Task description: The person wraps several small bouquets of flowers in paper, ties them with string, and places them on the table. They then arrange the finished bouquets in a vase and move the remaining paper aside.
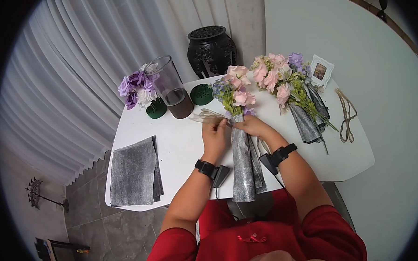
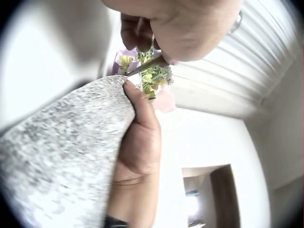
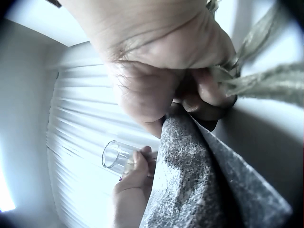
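Over the middle of the table's [image 1: 177, 155] near edge, a bouquet [image 1: 242, 147] of pink and blue flowers in grey wrapping is held upright along the view, its blooms toward the far edge. Its neck is gripped by the right hand [image 1: 254, 125], whose fingers are curled closely round the wrapping. By the left hand [image 1: 214, 136], just beside it, a sheer ribbon [image 1: 203, 116] is pinched between closed fingers. Near the far left corner, a clear vase [image 1: 176, 97] is flanked by two green blocks [image 1: 201, 94], the left one topped with purple and white flowers [image 1: 135, 89]. At the near left corner, grey sheets [image 1: 132, 173] are stacked. Toward the right edge, a second bouquet [image 1: 284, 87] is laid, with a looped cord [image 1: 347, 117] beside it; a white photo frame [image 1: 321, 71] is placed by the far right corner.
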Demonstrator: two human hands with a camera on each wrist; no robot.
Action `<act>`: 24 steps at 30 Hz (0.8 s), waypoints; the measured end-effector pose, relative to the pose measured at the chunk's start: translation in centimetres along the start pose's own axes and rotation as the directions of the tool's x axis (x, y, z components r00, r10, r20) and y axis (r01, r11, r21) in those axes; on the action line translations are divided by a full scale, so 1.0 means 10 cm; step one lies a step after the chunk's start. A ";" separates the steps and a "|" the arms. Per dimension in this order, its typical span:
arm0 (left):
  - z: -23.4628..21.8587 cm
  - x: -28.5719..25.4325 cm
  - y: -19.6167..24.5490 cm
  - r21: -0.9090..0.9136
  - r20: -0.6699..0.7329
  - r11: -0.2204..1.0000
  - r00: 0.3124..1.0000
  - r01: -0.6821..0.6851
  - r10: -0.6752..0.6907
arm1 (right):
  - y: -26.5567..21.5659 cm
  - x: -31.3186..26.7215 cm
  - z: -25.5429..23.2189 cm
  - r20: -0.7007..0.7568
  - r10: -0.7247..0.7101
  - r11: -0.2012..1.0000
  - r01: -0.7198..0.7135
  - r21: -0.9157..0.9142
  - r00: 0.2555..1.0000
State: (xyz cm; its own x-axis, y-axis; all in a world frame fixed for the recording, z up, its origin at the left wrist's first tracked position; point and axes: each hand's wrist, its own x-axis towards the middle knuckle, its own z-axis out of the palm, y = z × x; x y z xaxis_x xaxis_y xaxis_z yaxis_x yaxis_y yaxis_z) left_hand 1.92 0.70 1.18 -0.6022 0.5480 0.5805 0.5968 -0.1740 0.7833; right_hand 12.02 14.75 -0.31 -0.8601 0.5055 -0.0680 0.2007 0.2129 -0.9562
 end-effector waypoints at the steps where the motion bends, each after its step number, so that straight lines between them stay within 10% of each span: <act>1: -0.01 0.03 0.08 0.117 0.032 0.927 0.934 -0.357 0.356 | 0.01 0.00 0.02 -0.022 -0.044 0.998 0.043 -0.051 0.999; 4: 0.02 -0.01 0.19 0.000 0.168 0.959 0.946 -0.282 0.278 | -0.03 -0.03 0.03 -0.041 -0.091 0.877 0.060 -0.476 0.995; 14: 0.06 -0.03 -0.03 -0.434 0.270 0.830 0.929 0.351 -0.252 | -0.42 -0.24 0.15 -0.073 0.052 0.720 -0.088 -0.688 0.996; 20: 0.01 -0.01 -0.03 -0.365 0.153 0.842 0.917 0.398 -0.368 | -0.52 -0.32 0.16 -0.102 0.085 0.707 -0.132 -0.695 0.991; 22: 0.04 -0.07 0.07 -0.059 0.197 0.996 0.979 0.073 -0.060 | -0.52 -0.34 0.20 -0.120 0.064 0.705 -0.131 -0.697 0.991; 24: 0.04 -0.06 0.11 -0.065 0.229 0.992 0.969 0.110 -0.092 | -0.54 -0.37 0.21 -0.135 0.049 0.699 -0.131 -0.704 0.990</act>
State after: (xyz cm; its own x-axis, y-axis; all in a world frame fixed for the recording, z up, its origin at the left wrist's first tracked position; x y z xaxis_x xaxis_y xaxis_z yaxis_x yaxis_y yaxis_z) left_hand 3.22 0.51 1.60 -0.5171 0.7346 0.4393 0.4914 -0.1655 0.8550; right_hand 13.10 9.97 4.46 -0.7780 0.6236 -0.0758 0.5825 0.6710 -0.4588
